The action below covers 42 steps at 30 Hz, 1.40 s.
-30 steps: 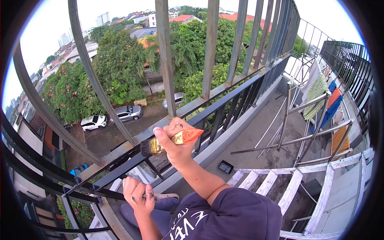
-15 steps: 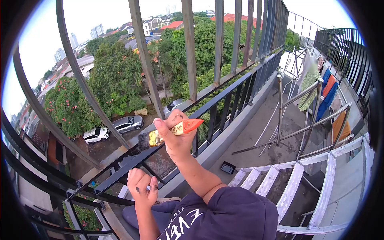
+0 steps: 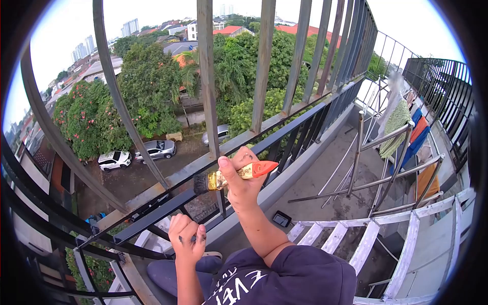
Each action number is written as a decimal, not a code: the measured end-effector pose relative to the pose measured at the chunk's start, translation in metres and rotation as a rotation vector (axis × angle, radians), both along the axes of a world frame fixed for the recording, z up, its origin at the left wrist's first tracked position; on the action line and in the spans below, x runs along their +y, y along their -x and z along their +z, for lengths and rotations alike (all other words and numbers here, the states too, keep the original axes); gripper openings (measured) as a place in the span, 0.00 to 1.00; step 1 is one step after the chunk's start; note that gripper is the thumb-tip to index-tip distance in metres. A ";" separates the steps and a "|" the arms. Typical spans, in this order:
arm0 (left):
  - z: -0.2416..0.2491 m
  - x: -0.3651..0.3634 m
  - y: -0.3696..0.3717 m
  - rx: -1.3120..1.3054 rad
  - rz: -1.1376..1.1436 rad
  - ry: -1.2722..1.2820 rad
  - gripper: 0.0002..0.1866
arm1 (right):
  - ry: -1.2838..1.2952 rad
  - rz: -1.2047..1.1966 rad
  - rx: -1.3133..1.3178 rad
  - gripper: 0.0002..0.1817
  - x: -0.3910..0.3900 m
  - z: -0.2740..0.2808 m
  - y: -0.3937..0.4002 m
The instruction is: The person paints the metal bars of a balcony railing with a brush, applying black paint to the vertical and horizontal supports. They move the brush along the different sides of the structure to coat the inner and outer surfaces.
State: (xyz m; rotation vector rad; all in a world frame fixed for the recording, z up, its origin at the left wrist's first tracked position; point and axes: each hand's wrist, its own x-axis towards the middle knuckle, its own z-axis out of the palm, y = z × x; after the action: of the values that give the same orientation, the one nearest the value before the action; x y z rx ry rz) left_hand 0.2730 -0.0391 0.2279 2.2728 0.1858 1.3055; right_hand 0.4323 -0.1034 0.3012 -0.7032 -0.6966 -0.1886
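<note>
My right hand (image 3: 243, 189) grips a paintbrush (image 3: 217, 180) with a gold ferrule, dark bristles and an orange-red handle end. Its bristles point left and lie at the black handrail (image 3: 163, 209); whether they touch it I cannot make out. Lower and to the left, my left hand (image 3: 187, 239) is closed, with dark smudges on the thumb and hand. Its curled fingers face the railing, and anything inside them is hidden. Rusty, unpainted-looking upright bars (image 3: 207, 76) rise from a beam (image 3: 195, 165) just beyond the handrail.
A whitish ladder (image 3: 366, 244) lies across the right side. Near it on the floor sits a small dark tray (image 3: 281, 219). Metal drying racks (image 3: 356, 152) and hanging cloths (image 3: 417, 132) stand further back. Parked cars (image 3: 156, 150) and trees show far below, beyond the railing.
The view has shifted slightly. My right hand and the paintbrush appear a little further right and lower in the picture. Both hands keep their closed shape.
</note>
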 end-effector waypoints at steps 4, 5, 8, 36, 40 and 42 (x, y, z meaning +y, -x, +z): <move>-0.010 0.009 0.000 0.000 -0.008 0.037 0.13 | 0.027 -0.002 -0.024 0.21 0.010 -0.004 -0.002; -0.010 0.011 0.001 -0.009 -0.017 0.035 0.13 | 0.036 0.013 -0.010 0.21 0.013 -0.006 -0.002; -0.011 0.017 0.003 -0.027 -0.034 0.031 0.13 | 0.060 0.035 0.019 0.21 0.022 -0.010 -0.002; -0.043 0.045 0.011 -0.046 0.053 0.210 0.17 | 0.113 -0.209 -0.414 0.14 0.031 -0.009 -0.009; -0.038 0.044 0.010 -0.063 0.082 0.216 0.22 | 0.121 -0.242 -0.480 0.16 0.033 -0.006 -0.004; -0.034 0.044 0.010 -0.078 0.099 0.210 0.24 | 0.124 -0.271 -0.498 0.16 0.032 -0.004 -0.003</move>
State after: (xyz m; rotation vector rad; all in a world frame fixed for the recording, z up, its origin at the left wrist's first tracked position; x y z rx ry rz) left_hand 0.2629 0.0044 0.1936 2.0555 0.3938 1.3540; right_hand 0.4354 -0.0712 0.2967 -0.8797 -1.0936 -0.5865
